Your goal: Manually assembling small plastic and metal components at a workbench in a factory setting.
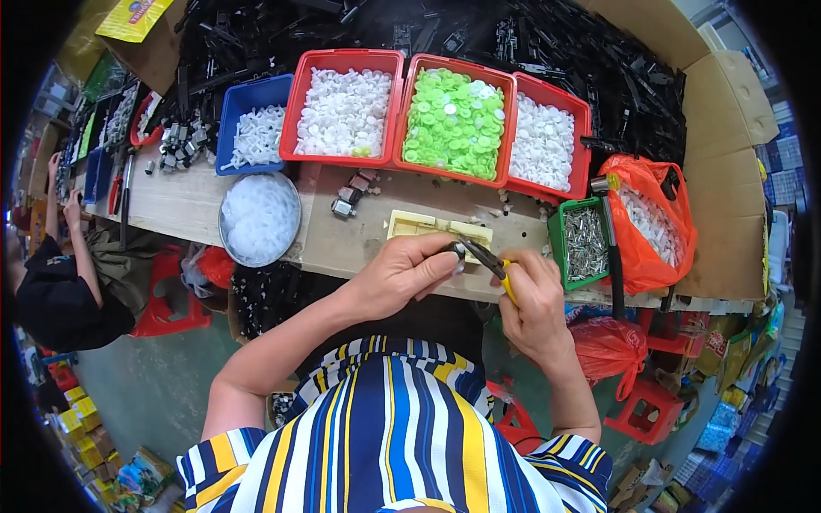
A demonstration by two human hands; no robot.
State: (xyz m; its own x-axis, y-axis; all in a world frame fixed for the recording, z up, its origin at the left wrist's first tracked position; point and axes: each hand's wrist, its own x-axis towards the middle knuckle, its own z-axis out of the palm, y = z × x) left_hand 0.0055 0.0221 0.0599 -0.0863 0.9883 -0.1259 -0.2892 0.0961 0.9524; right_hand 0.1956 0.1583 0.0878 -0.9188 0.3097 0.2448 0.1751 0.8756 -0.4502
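Crowded along its far edge with bins, the wooden counter (359, 239) carries the work close to the person's chest. At the centre of it, the left hand (400, 272) is closed in a pinch: thumb and forefinger meet on a small dark part (457, 250), held just above the near edge of the counter. The right hand (534, 303) is wrapped shut around the yellow handle of a pair of pliers (492, 263), whose dark nose runs up and to the left, its long axis slanting from the right fist toward the left fingertips. The tip of the tool lies at the pinched part; whether it touches or grips it is too small to tell. So the part sits to the left of the right hand and at the end of the tool, with the left hand the nearer of the two.

Just beyond the fingers lies a pale yellow jig block (432, 227) flat on the counter. To the right stands a green bin of small metal pieces (586, 244), beside an orange plastic bag (654, 227) of white parts. To the left is a round metal bowl of white parts (259, 218). Further back sit a blue bin (252, 132), a red bin of white caps (344, 111), a red bin of green discs (453, 120) and another red bin (547, 141), before a heap of black plastic pieces (556, 43). At far left another person (51, 282) sits.
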